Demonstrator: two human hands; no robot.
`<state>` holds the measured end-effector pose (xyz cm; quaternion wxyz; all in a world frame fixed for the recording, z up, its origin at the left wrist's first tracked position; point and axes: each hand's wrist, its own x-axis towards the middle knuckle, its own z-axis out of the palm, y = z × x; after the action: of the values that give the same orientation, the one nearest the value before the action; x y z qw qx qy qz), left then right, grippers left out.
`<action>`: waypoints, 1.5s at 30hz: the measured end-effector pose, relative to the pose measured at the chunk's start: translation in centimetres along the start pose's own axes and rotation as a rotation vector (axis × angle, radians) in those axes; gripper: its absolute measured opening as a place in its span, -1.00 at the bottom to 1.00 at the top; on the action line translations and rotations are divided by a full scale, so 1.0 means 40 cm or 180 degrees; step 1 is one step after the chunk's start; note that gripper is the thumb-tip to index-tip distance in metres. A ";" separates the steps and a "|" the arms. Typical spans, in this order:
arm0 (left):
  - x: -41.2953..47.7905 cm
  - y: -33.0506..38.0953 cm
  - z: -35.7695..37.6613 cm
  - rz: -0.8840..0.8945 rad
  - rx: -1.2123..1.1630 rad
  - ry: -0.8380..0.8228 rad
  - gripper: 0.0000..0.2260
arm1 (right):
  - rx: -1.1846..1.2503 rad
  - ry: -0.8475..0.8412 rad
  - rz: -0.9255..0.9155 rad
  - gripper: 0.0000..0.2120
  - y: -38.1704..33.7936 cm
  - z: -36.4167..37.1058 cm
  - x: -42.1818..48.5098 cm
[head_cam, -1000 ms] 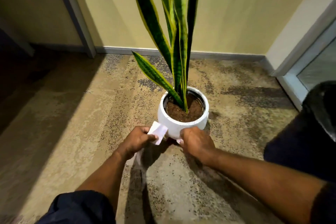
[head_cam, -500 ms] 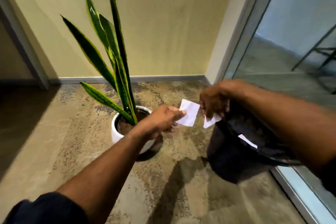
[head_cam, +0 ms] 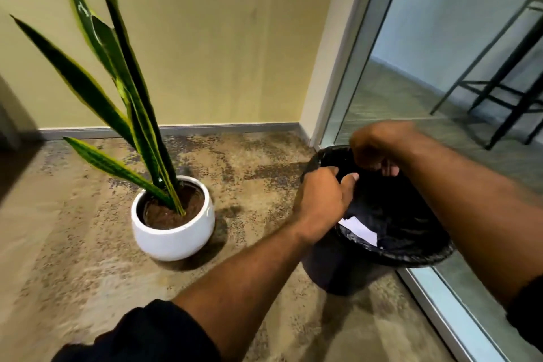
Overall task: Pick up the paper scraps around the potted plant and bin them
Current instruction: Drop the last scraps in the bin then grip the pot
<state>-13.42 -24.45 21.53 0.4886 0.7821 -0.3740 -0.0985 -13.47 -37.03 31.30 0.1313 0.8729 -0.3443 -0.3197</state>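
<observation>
Binning is the step in hand, and it looks to be at its close: the scraps lie inside the bin and neither hand shows any.

Head view:
- Left hand (head_cam: 323, 197): over the bin's 9 o'clock rim, thumb out, fingers relaxed, gripping nothing that shows.
- Right hand (head_cam: 379, 150): over the 12 o'clock rim, fingers hanging loosely curled with tips down, nothing visible in them.
- Round black bin with a crinkled black plastic liner (head_cam: 417, 257): on the floor at 3 o'clock of the pot, beside the glass panel (head_cam: 440, 82).
- White paper scraps (head_cam: 360, 228): on the liner at the bin's 7 o'clock, just under the left wrist, which hides part of them. The largest has its long axis along 10 to 4 o'clock, with its visible end pointing to 4.
- Tall green, yellow-edged snake plant in a rounded white ceramic pot (head_cam: 173, 241): pot upright, leaves leaning toward 11 o'clock.
- Mottled tan carpet (head_cam: 88, 258): bears the pot and the bin. The strip behind the pot is hidden, so whether scraps remain there cannot be told.

Next move, as a judgement: lift both hands clear without dragging the liner, then check the pot's hidden side.
</observation>
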 end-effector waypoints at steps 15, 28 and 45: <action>-0.153 -0.677 -0.453 -0.3418 -0.0730 0.1789 -0.52 | 0.4428 -0.1332 -0.0984 -0.74 -0.677 0.148 0.129; -0.134 -0.719 -0.441 -0.3197 -0.0970 0.1058 -0.77 | 0.5522 -0.1411 -0.0168 -0.58 -0.819 0.197 0.169; 0.088 0.036 -0.716 -0.3045 -0.0929 0.0538 -0.54 | 0.5725 -0.1334 0.0572 -0.65 -0.346 -0.314 -0.137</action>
<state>3.23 -7.43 37.91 0.5216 0.7947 0.0846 -0.2988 -1.22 -23.09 37.21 -0.6359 0.5408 -0.5458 -0.0722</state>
